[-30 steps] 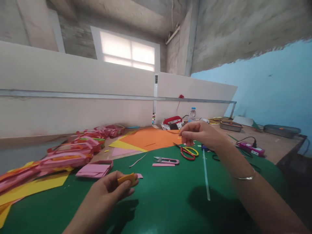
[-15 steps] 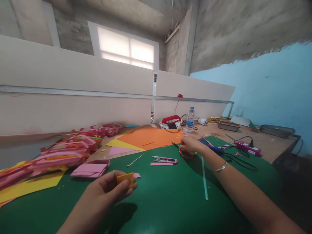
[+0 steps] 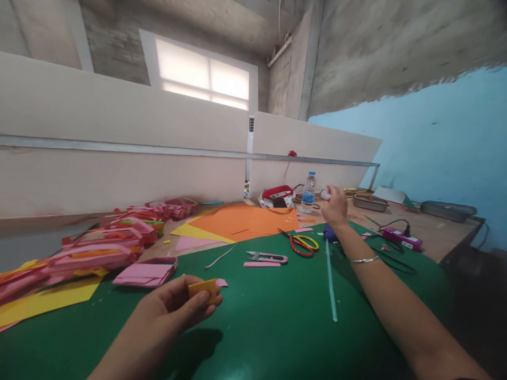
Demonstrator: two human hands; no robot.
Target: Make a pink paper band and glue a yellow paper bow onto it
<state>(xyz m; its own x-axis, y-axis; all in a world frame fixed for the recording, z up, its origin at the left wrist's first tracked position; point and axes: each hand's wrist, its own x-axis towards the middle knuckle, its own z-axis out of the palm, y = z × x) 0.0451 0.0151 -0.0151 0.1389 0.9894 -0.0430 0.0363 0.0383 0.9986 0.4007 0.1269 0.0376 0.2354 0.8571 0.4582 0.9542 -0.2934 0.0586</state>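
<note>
My left hand (image 3: 178, 303) is closed, pinching a small folded yellow piece of paper or foam sheet (image 3: 203, 290) between thumb and fingers above the green mat (image 3: 253, 327). A scrap of pink shows just behind its fingertips. My right hand (image 3: 336, 207) reaches over the back right of the mat, in front of a white cylindrical object (image 3: 325, 194). Its fingers are partly hidden, so contact is unclear. Below it lies a blue tool, seemingly a glue gun (image 3: 329, 233), with a long pale-teal stick (image 3: 331, 285). Red-and-yellow-handled scissors (image 3: 303, 245) lie to the left.
Pink-handled thread snips (image 3: 267, 258) and a pink strip (image 3: 261, 265) lie mid-mat. Folded pink pieces (image 3: 146, 272) are at left, orange sheets (image 3: 245, 221) behind. A water bottle (image 3: 308, 194), purple power strip (image 3: 403, 239) with black cables, and grey trays (image 3: 447, 210) stand farther back.
My right hand has let go of the scissors, which now lie on the mat. It has moved right and farther back. The left hand still holds the yellow piece in place.
</note>
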